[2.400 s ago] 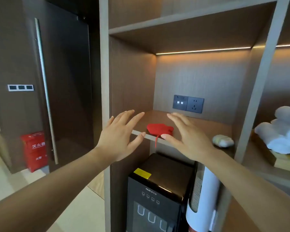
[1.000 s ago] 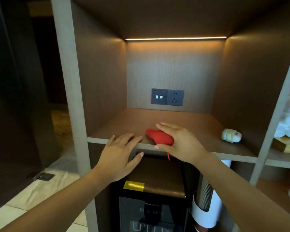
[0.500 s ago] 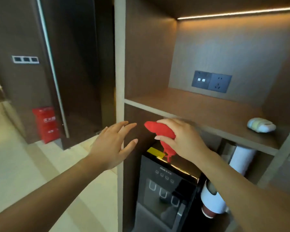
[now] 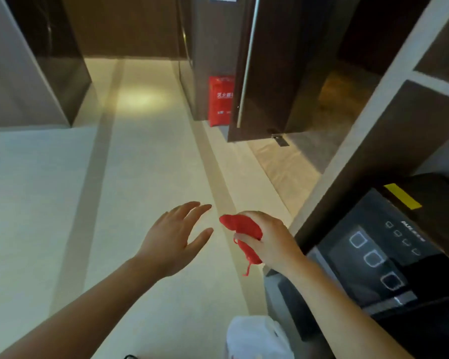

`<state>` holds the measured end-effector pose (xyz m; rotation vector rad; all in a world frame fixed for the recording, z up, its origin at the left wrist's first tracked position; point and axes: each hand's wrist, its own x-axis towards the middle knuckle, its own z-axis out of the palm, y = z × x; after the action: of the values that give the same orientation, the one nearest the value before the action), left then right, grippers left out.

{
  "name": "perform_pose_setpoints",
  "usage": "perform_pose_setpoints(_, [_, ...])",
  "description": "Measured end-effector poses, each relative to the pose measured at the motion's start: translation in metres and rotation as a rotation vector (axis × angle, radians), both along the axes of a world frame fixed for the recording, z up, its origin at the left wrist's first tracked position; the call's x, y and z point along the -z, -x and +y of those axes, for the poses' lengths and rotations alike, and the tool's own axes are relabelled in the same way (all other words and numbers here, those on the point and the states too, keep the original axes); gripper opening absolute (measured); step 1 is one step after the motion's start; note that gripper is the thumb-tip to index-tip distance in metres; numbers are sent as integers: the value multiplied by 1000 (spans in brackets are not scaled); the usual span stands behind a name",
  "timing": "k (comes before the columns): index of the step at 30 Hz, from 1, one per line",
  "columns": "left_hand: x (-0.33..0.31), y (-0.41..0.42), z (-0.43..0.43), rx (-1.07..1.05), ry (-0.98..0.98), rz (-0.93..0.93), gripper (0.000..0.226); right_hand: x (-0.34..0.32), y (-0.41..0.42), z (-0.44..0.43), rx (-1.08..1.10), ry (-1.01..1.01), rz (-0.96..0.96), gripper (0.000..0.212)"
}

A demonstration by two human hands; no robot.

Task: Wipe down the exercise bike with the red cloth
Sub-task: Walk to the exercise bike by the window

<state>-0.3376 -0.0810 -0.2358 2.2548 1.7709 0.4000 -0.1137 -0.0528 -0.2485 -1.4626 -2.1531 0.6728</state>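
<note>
My right hand (image 4: 272,239) grips the bunched red cloth (image 4: 244,234), whose loose end and a thread hang down below my fist. My left hand (image 4: 174,239) hovers just left of it with fingers spread, holding nothing and not touching the cloth. Both hands are over the pale floor, left of the shelving unit. No exercise bike is in view.
The wooden shelving unit (image 4: 368,125) rises at the right, with a black water dispenser (image 4: 389,250) under it. A red fire extinguisher box (image 4: 221,99) stands by a dark door (image 4: 270,68) ahead. A white bag (image 4: 257,338) lies on the cream tiled floor (image 4: 140,177) below my right arm.
My right hand took the red cloth off the shelf and carried it down and away. The view has swung left from the shelf to the floor and corridor.
</note>
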Motion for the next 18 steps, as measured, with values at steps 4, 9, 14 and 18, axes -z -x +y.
perform_pose_setpoints(4, [31, 93, -19, -139, 91, -35, 68, 30, 99, 6, -172, 37, -36, 41])
perform_pose_setpoints(9, [63, 205, -48, -298, 162, -51, 59, 65, 234, 11, -389, 39, -78, 43])
perform_pose_setpoints(14, [81, 304, -79, -475, 208, -26, 58, 86, 359, 16, -583, 69, -112, 45])
perform_pose_setpoints(18, [89, 379, -101, -691, 218, -56, 62, 97, 447, 21, -706, 147, -109, 45])
